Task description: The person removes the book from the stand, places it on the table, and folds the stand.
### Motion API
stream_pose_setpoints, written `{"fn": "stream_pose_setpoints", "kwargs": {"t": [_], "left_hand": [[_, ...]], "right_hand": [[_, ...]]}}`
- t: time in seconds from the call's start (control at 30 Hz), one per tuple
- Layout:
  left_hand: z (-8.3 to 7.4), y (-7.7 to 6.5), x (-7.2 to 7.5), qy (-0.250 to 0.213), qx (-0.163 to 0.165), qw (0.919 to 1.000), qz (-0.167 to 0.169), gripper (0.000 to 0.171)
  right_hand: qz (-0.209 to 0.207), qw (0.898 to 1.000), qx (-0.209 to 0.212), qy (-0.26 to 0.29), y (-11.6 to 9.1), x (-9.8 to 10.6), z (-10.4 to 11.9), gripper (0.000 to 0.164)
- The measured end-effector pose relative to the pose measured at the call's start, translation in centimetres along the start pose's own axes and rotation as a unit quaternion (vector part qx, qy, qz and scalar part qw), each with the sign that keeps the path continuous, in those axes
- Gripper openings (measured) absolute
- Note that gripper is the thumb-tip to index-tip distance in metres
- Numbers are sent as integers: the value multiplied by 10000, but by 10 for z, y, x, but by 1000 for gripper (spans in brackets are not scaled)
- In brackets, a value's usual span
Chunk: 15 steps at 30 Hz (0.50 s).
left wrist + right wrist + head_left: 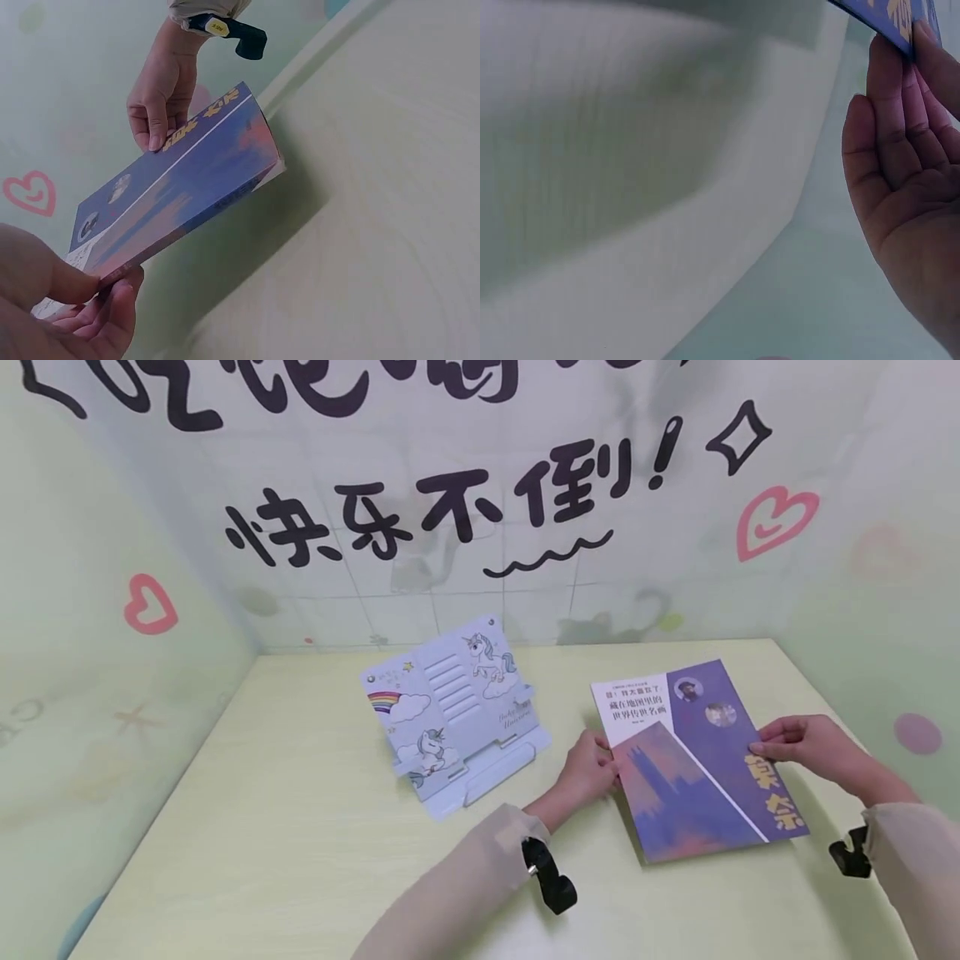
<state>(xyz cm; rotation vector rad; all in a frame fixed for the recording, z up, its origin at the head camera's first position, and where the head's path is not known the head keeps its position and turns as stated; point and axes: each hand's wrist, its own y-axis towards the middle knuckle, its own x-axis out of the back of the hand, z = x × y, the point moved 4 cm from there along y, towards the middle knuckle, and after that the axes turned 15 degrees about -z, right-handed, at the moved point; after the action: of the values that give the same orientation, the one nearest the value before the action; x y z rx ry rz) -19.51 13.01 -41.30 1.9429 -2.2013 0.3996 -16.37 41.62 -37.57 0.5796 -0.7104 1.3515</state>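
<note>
Your left fingers (598, 757) and right fingers (784, 725) pinch the book (693, 768). Loosen one side, it could tip below them.

Wall (480, 560) “快乐不倒!”, book (693, 768) “莫奈”, stand (453, 718) “Unicorn”

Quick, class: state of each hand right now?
Left hand: holding the purple rectangular paper book by one long edge.
Right hand: holding its opposite long edge.
</note>
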Motion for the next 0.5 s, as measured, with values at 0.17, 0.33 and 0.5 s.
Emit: {"fn": "stream_pose_setpoints", "kwargs": {"t": [0.17, 0.33, 0.5], "left_hand": [[11, -2, -13, -170, 400, 9989, 153, 22], [17, -3, -19, -328, 639, 9972, 220, 21], [20, -3, -21, -304, 997, 9945, 115, 18]], "right_hand": [[340, 9990, -146, 238, -1, -9, -16, 39], [495, 9969, -355, 501, -2, -15, -29, 39], [589, 9948, -536, 641, -1, -22, -38, 40]]}}
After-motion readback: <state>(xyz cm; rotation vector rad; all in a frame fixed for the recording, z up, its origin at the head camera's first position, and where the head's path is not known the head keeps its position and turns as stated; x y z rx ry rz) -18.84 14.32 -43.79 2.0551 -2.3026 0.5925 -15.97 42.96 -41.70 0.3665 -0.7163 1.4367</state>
